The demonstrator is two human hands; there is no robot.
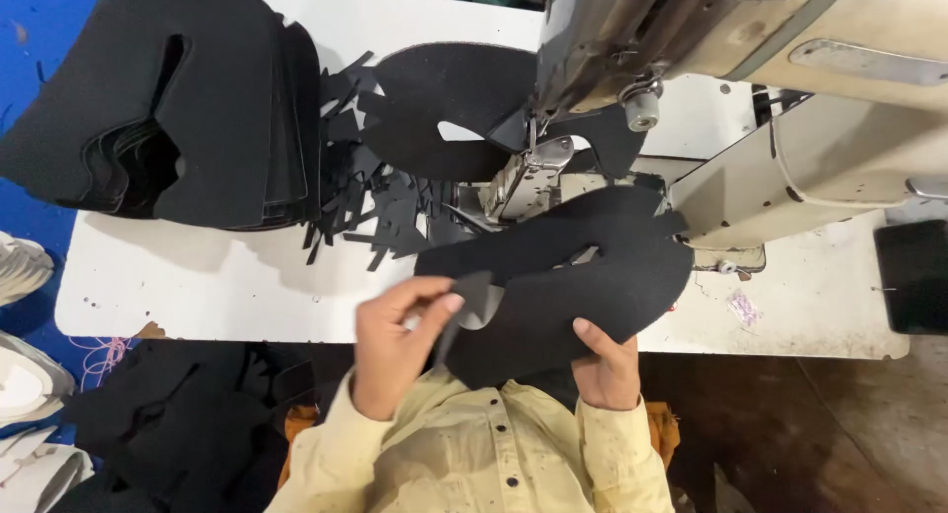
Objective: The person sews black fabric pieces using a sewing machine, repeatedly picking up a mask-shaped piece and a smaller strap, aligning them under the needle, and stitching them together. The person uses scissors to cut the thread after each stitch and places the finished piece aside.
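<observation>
Large curved black fabric panel (583, 286) at centre of white worktable (197, 286), held between left hand (395, 345) at 8 o'clock and right hand (604, 367) at 5 o'clock. Beige sewing machine (750, 98) behind it at 1 o'clock. Stack of black cut panels (188, 108) lies at 10 o'clock, small black fabric scraps (375, 197) between stack and machine.

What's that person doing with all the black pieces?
A person in a yellow shirt sits at a sewing machine. The left hand pinches a small black strip at the edge of a big curved black piece, and the right hand grips that piece from below. Another curved piece lies behind the needle. A stack of black pieces and loose scraps sit on the white table.
</observation>
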